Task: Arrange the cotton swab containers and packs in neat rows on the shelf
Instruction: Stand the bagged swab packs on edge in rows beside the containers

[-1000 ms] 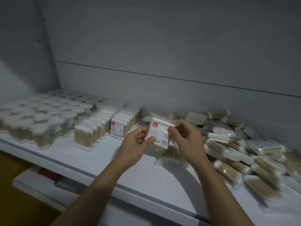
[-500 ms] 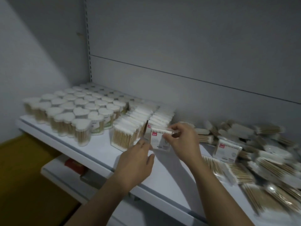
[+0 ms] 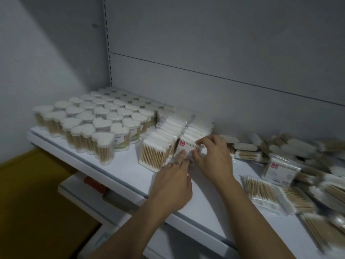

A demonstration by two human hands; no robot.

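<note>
A flat pack of cotton swabs point(image 3: 184, 146) with a red label stands upright at the front of the right-hand row of packs point(image 3: 196, 128). My right hand point(image 3: 214, 159) pinches its top and right side. The straight fingers of my left hand point(image 3: 173, 182) touch its lower left edge. A second row of upright packs point(image 3: 158, 146) stands just left of it. Heart-shaped swab containers point(image 3: 97, 120) fill the shelf's left end in rows. Loose packs point(image 3: 280, 176) lie in a jumble to the right.
The white shelf point(image 3: 115, 176) has a raised front edge, and a lower shelf point(image 3: 82, 193) below holds a red item point(image 3: 93, 184). A grey back panel rises behind the goods. A yellow-brown floor shows at the lower left.
The pack went from mid-air between both hands down and left to the front of the right-hand row. My view swung left, bringing the heart-shaped containers into full sight.
</note>
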